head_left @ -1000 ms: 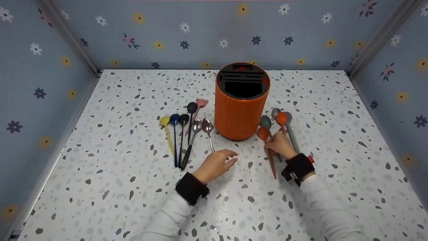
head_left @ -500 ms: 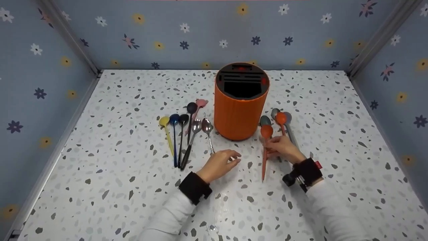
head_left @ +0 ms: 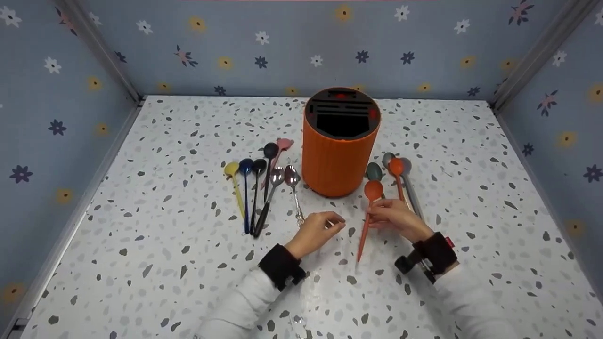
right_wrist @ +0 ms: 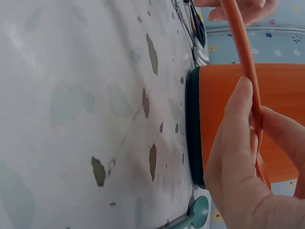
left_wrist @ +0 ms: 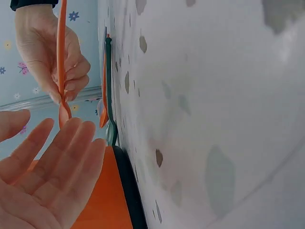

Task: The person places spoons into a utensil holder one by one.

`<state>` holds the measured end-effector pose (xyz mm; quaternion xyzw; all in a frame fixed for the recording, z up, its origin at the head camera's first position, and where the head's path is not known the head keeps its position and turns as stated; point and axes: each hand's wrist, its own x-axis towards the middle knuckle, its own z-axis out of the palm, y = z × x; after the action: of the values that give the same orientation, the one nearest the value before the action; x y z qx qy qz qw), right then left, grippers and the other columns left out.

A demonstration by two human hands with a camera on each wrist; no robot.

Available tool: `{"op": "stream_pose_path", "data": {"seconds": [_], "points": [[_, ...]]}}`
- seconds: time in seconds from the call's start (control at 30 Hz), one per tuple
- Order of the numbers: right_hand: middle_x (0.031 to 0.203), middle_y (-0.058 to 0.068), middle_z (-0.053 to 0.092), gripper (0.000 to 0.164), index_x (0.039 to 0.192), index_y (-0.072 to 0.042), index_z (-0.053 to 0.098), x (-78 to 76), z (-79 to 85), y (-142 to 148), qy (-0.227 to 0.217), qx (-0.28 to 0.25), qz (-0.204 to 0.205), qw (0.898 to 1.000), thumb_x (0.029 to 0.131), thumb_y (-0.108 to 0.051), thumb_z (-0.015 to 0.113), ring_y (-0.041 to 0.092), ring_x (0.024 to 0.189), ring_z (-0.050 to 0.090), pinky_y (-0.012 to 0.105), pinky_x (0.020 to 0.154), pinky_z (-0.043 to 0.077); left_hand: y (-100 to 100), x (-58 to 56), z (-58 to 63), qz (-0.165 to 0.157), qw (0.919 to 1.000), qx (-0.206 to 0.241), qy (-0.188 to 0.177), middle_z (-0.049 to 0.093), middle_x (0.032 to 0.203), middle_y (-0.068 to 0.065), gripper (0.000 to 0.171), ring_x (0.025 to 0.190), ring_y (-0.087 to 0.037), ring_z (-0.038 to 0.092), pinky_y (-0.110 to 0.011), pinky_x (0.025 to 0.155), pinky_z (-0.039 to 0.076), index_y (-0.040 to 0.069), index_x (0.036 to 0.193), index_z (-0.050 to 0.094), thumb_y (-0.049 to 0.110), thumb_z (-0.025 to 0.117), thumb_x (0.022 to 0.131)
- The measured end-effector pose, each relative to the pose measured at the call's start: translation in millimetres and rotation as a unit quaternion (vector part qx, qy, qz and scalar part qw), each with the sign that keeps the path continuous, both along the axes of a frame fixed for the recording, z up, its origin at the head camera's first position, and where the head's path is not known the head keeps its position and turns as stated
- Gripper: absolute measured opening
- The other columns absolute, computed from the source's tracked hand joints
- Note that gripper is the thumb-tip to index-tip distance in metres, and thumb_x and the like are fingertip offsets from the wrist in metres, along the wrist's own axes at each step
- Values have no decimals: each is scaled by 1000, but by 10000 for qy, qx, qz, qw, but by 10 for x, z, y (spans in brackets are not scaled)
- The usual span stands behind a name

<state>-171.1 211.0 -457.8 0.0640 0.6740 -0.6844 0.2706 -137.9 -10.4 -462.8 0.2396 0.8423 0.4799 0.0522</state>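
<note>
Between thumb and fingers, my right hand (head_left: 396, 219) pinches an orange-red spoon (head_left: 373, 190) just below its bowl. In the right wrist view the spoon's handle (right_wrist: 240, 40) slants up past the fingertips, held off the table. My left hand (head_left: 316, 232) hovers left of the spoon, fingers loosely bent and holding nothing; the left wrist view shows its fingers (left_wrist: 62, 167) extended. Behind both hands stands an orange cylindrical holder (head_left: 337, 165) with a black slotted top. Near the right hand lie a dark green spoon (head_left: 374, 171), another orange spoon (head_left: 396, 166) and grey spoons (head_left: 413, 193).
Left of the holder lie a yellow spoon (head_left: 232, 169), a blue spoon (head_left: 246, 166), black spoons (head_left: 258, 166), a pink spoon (head_left: 284, 144), a black-handled fork (head_left: 277, 176) and a silver spoon (head_left: 292, 176). Flowered panels (head_left: 315, 47) wall the speckled table (head_left: 165, 263).
My right hand has picked the orange-red spoon up off the table and shifted it left, its handle end swinging left. My left hand has drifted slightly to the right.
</note>
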Motion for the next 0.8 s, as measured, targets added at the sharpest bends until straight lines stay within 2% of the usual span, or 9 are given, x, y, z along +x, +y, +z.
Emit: {"op": "stream_pose_path", "data": {"seconds": [0.13,0.27,0.37,0.43,0.57,0.7,0.8], "points": [[82,6,56,16,95,2,51,53,12,-52,2,-119,-60,9999,85,-8,58,15,72,61,28,72,54,31,13,-25,138,9964,521,-650,65,83,-12,16,69,-24,61,-23,61,52,-2,91,65,11,58,84],[81,5,56,9,88,-3,55,91,39,-96,-34,-410,-83,9991,84,-8,60,15,71,61,30,73,53,59,31,-46,207,9817,1047,-1576,64,83,-20,18,67,-34,62,-38,56,54,-4,93,63,10,60,83],[82,6,56,8,88,-4,56,116,64,-112,-5,-572,-88,9983,83,-9,61,16,73,61,31,75,53,85,49,-39,172,9707,1252,-2044,63,85,-24,21,69,-39,61,-46,58,53,-6,95,63,10,61,83],[84,6,56,10,90,-3,55,136,84,-120,54,-646,-100,9978,84,-9,60,16,76,60,31,77,52,103,67,-15,139,9656,1340,-2226,62,85,-25,21,70,-41,61,-48,60,53,-7,96,62,8,61,82],[88,7,53,13,92,-2,51,178,123,-139,304,-716,-59,9970,85,-10,59,15,81,57,34,82,51,126,130,136,127,9547,1620,-2492,61,85,-26,21,72,-41,61,-44,62,54,-12,96,59,1,61,81],[91,8,51,12,93,-2,50,208,165,-151,605,-763,0,9952,86,-10,57,16,83,56,37,85,49,144,177,286,170,9496,1826,-2542,62,83,-26,20,71,-36,63,-40,63,55,-15,95,59,-3,62,78],[93,8,51,12,93,-2,49,216,201,-155,708,-797,-19,9943,87,-9,56,16,84,55,39,86,48,157,195,348,191,9505,1849,-2489,62,82,-26,18,70,-34,63,-39,63,55,-14,93,60,-4,62,78]]}}
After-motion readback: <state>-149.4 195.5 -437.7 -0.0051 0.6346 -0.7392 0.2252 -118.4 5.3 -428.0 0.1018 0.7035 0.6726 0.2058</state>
